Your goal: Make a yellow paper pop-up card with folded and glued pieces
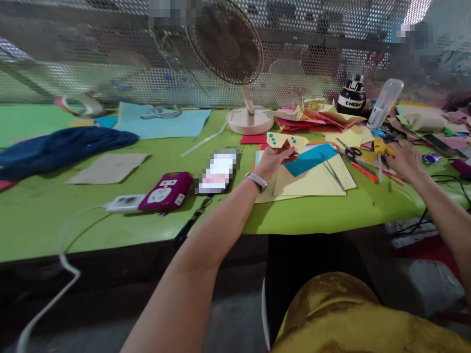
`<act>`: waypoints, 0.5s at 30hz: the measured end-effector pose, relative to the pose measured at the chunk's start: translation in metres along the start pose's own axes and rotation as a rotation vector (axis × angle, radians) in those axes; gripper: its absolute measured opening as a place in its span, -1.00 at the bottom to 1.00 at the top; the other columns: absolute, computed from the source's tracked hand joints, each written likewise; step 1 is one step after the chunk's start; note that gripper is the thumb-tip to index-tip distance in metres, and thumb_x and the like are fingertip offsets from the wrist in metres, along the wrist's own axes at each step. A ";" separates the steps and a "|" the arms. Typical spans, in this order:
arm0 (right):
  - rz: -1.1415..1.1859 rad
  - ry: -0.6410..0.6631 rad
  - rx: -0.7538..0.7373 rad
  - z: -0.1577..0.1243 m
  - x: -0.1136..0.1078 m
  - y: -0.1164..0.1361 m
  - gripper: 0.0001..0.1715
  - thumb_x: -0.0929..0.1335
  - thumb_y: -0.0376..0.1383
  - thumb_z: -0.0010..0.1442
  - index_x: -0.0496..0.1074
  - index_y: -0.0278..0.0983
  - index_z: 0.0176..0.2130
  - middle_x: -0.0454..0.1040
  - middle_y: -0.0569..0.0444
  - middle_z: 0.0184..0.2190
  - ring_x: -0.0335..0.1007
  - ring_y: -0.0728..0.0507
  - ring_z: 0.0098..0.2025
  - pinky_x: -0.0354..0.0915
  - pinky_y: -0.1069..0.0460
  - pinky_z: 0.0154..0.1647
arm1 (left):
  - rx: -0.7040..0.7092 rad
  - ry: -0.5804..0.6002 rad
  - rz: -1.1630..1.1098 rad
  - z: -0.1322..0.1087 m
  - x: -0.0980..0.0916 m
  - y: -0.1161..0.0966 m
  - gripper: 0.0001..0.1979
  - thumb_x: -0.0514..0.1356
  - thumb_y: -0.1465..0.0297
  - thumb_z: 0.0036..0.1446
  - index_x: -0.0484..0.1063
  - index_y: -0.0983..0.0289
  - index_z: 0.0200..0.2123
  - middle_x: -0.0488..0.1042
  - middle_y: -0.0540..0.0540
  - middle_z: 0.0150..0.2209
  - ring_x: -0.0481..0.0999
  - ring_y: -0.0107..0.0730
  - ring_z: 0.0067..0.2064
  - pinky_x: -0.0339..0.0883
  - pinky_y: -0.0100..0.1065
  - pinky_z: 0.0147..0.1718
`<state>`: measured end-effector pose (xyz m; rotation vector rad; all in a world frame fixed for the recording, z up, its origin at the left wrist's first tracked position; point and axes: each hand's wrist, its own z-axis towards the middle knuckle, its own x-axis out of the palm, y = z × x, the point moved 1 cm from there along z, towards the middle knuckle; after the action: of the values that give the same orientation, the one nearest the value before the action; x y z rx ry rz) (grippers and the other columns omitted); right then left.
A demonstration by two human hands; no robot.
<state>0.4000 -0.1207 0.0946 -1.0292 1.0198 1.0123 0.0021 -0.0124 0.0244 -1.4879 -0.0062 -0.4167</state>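
My left hand [272, 163], with a pale band at the wrist, pinches a pale yellow paper piece [276, 141] dotted with small blue squares. Beneath that hand lie pale yellow sheets [309, 185] and a blue paper piece [312, 159]. Metal tweezers [334, 174] rest across the sheets, partly over the blue paper. Off to the right, my right hand [405, 158] is closed around a yellow glue gun [381, 146], its whitish end pointing down at the table. Black-handled scissors [352, 152] and an orange craft knife [364, 171] lie between my hands.
A white fan [250, 120] stands at the back, near a heap of coloured paper [312, 115]. A black bottle [351, 98] and a clear bottle [385, 104] are behind my right hand. Leftward are a phone [218, 171], a purple power bank [166, 191] and blue cloth [69, 147].
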 end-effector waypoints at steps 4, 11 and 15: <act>0.057 0.055 0.065 0.002 -0.001 0.003 -0.53 0.28 -0.21 0.45 0.46 -0.38 0.22 0.47 -0.43 0.17 0.40 -0.37 0.11 0.13 -0.13 -0.14 | 0.004 0.001 -0.012 -0.001 0.000 -0.001 -0.71 0.56 0.34 -0.04 0.56 0.32 -0.36 0.68 0.12 -0.35 0.65 -0.36 -0.32 0.60 -0.29 -0.18; 0.157 0.026 0.104 -0.001 0.001 0.000 -0.64 0.29 -0.25 0.44 0.49 -0.29 0.13 0.54 -0.40 0.10 0.45 -0.31 0.06 0.13 -0.11 -0.13 | 0.010 0.008 -0.003 -0.002 0.001 -0.002 -0.68 0.57 0.30 -0.07 0.55 0.30 -0.35 0.68 0.13 -0.35 0.66 -0.34 -0.31 0.61 -0.28 -0.18; 0.582 -0.149 0.190 0.011 0.003 -0.003 -0.74 0.35 -0.31 0.38 0.44 -0.30 0.05 0.56 -0.37 -0.03 0.47 -0.25 -0.08 0.21 -0.13 -0.10 | 0.007 0.032 0.001 -0.002 0.003 -0.001 -0.68 0.56 0.29 -0.05 0.55 0.30 -0.35 0.67 0.12 -0.35 0.66 -0.34 -0.31 0.61 -0.25 -0.15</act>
<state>0.4055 -0.1100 0.0947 -0.4938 1.2967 1.4048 0.0037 -0.0151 0.0257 -1.4742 0.0187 -0.4392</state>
